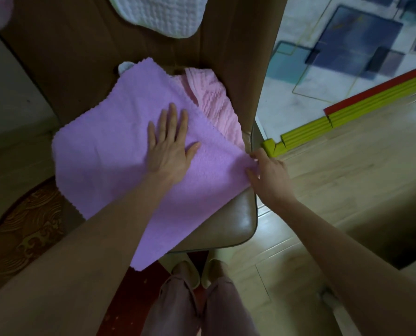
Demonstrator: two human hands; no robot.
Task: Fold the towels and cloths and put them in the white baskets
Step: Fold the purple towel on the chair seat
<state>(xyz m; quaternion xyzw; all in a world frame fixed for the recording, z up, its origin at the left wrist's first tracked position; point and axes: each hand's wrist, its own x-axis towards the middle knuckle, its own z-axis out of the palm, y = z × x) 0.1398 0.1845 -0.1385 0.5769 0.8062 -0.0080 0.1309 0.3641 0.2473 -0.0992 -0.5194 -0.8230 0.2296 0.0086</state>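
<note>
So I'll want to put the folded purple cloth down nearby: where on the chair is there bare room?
Little. The purple cloth covers most of the seat, the pink towel fills the back right, and both hands are on the cloth. Only the front right corner of the seat is bare, between the cloth's edge and the seat rim.

I see purple cloth point(119, 151): soft matt fleece | pink towel point(214, 103) at 2 o'clock of it: ribbed cloth | seat point(228, 221): glossy smooth leather-like | floor point(347, 180): smooth wood | white cloth point(158, 13) at 12 o'clock: waffled
</note>
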